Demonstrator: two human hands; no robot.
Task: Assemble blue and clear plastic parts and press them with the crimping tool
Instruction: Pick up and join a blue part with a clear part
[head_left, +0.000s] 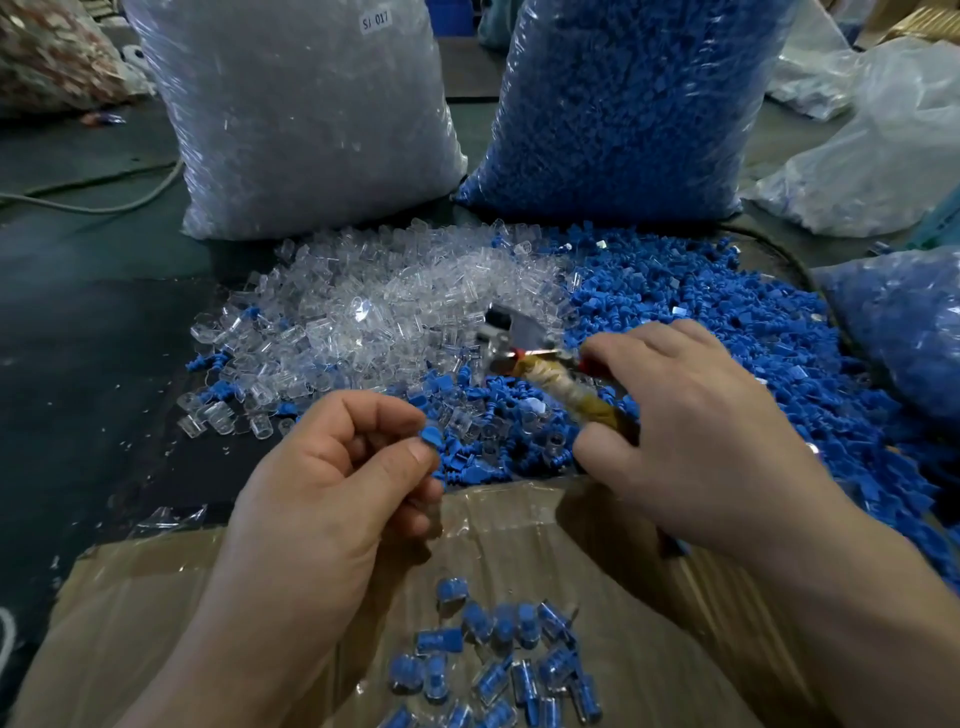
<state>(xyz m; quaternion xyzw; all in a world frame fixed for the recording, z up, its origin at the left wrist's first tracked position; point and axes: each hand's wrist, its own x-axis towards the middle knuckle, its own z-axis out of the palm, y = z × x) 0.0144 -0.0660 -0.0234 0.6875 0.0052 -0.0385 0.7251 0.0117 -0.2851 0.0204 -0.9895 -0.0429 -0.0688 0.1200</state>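
Closest to me, a cardboard box (156, 597) holds a scatter of assembled pieces (493, 654), blue inside clear. There are roughly twenty, too overlapped to count exactly.

Above the box are two bare hands. The left hand (322, 493) pinches one blue part (431, 439) between thumb and forefinger, the other fingers curled in. The right hand (701, 431) is wrapped round the taped handle of the one crimping tool (519, 338), whose metal head points out over the loose stock; I cannot tell how its jaws stand.

Beyond the hands two heaps lie on the dark table (93, 322) and meet in the middle: a clear parts pile (363, 306) to the left and a blue parts pile (701, 322) to the right, both far too many to count.

Behind them stand two big sacks, a clear-parts sack (306, 114) labelled "SJ 017" and a blue-parts sack (623, 104). A third, smaller blue bag (904, 322) sits at the right edge.
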